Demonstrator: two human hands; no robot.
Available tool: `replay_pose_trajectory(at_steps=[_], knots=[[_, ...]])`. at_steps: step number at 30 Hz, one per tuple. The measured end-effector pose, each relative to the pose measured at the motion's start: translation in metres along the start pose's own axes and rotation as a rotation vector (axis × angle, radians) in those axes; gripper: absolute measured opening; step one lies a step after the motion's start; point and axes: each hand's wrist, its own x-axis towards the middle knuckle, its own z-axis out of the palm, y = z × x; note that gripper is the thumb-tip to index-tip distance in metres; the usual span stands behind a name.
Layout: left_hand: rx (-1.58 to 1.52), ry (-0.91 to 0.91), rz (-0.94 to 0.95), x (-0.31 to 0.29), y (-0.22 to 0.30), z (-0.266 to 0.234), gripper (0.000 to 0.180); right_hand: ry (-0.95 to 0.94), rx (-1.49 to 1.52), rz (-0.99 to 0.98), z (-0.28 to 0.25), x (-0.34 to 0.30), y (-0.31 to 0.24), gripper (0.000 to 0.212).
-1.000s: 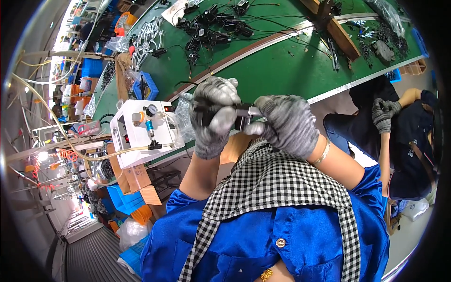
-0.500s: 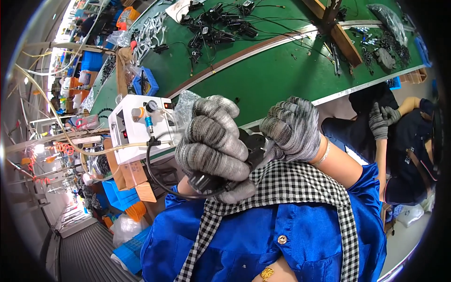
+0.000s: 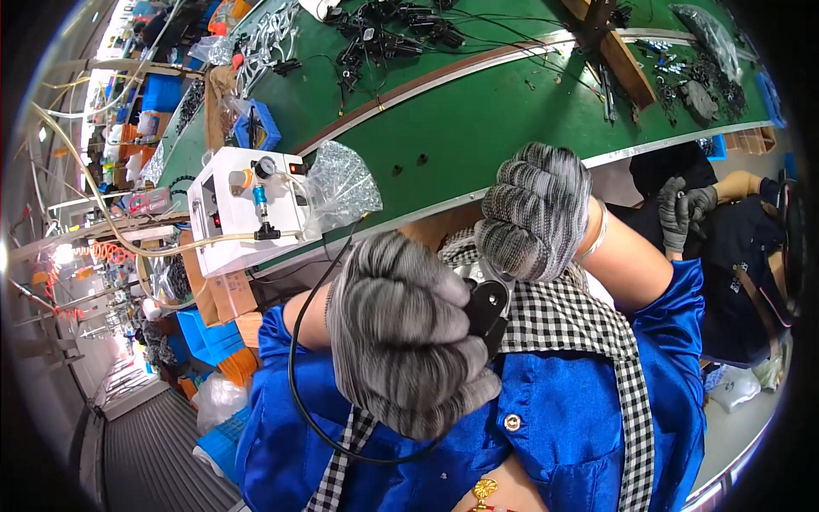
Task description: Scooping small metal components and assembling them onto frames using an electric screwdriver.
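Note:
My left hand (image 3: 409,337), in a grey striped knit glove, is curled into a fist in front of my chest. It grips a black part (image 3: 488,307) with a round hole, most of it hidden by the fingers. A thin black cable (image 3: 294,375) loops out below the fist and up its left side. My right hand (image 3: 536,213), gloved alike, is closed just above and to the right. Whatever it holds is hidden inside its fingers. Between the hands, a silver-grey edge (image 3: 495,275) shows beside the black part.
A white box with a gauge (image 3: 247,200) and a clear plastic bag (image 3: 341,183) stand at the left of the green table (image 3: 478,128). Black parts with cables (image 3: 384,38) lie beyond. A wooden post (image 3: 627,68) crosses the table. At right sits another person with gloved hands (image 3: 682,209).
My left hand has come down and nearer, turning the black part. My right hand has lifted slightly and stays closed. The cable now hangs in a wider loop, and the plastic bag is uncovered.

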Motion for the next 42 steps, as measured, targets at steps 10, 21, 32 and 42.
replay_pose_trajectory(at_steps=[10, 21, 32, 42], knots=[[0.066, -0.093, 0.091, 0.003, 0.003, 0.001, 0.01, 0.197, 0.032, -0.117, -0.005, 0.009, 0.014, 0.025], [-0.188, 0.163, -0.38, -0.028, -0.054, -0.003, 0.027, 0.081, 0.219, 0.342, 0.033, -0.003, 0.015, 0.053], [-0.513, 0.566, -1.043, -0.074, -0.052, 0.015, 0.018, 0.027, 0.481, 0.644, 0.083, -0.009, 0.001, 0.047], [-0.763, 1.04, -1.55, -0.138, -0.086, 0.049, 0.015, 0.077, 0.888, 1.029, 0.137, -0.037, -0.024, 0.035]])
